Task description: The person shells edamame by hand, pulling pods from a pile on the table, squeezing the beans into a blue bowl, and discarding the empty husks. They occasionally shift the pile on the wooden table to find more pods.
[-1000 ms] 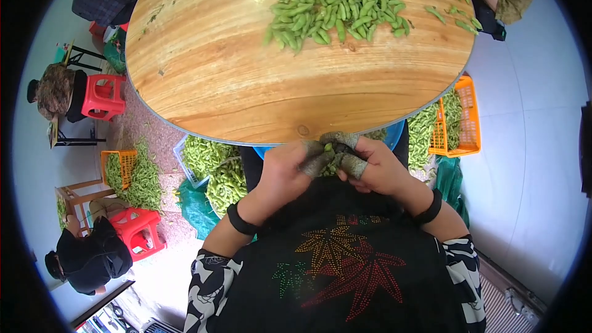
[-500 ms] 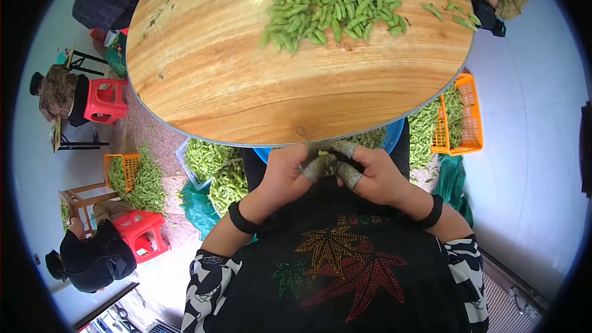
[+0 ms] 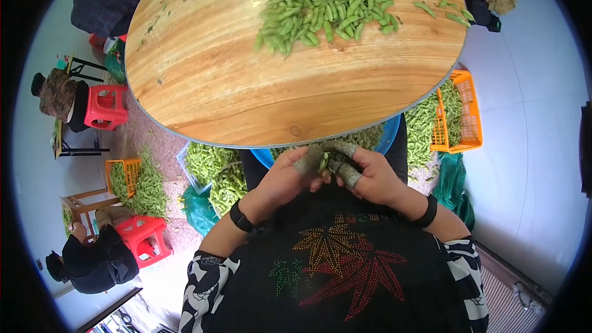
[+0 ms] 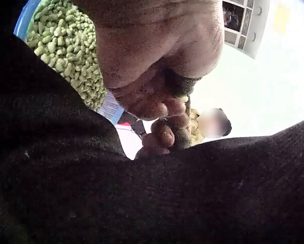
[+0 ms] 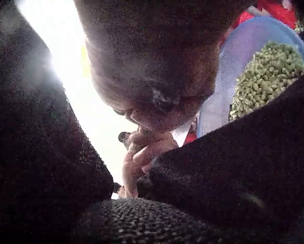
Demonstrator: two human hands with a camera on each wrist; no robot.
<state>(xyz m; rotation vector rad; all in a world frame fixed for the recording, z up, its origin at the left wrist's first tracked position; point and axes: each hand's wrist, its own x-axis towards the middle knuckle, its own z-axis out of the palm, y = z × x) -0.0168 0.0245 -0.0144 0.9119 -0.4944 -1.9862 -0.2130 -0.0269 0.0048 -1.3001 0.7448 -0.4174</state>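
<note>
A small green edamame pod (image 3: 324, 160) shows between the fingertips of both hands, just off the table's near edge. My left hand (image 3: 283, 177) pinches it between thumb and forefinger. From the other side my right hand (image 3: 377, 177) meets it, thumb and curled forefinger closed at the pod. Greyish, stained wraps cover the thumbs and forefingers. Below the hands, a blue basin (image 3: 390, 134) holds shelled beans (image 4: 65, 48). In the wrist views my palms hide most of the pod, and the fingers of the two hands nearly meet.
A round wooden table (image 3: 246, 95) carries a heap of edamame pods (image 3: 327, 6). An orange crate (image 3: 473, 111) of pods stands at right; pods (image 3: 209, 160) and a green sack (image 3: 200, 209) lie at left. Other people sit around, some near red stools (image 3: 145, 237).
Both hands stay together below the table edge while their fingers shift around the pod. The left hand has turned slightly, its lower fingers now showing. The view has shifted a little.
</note>
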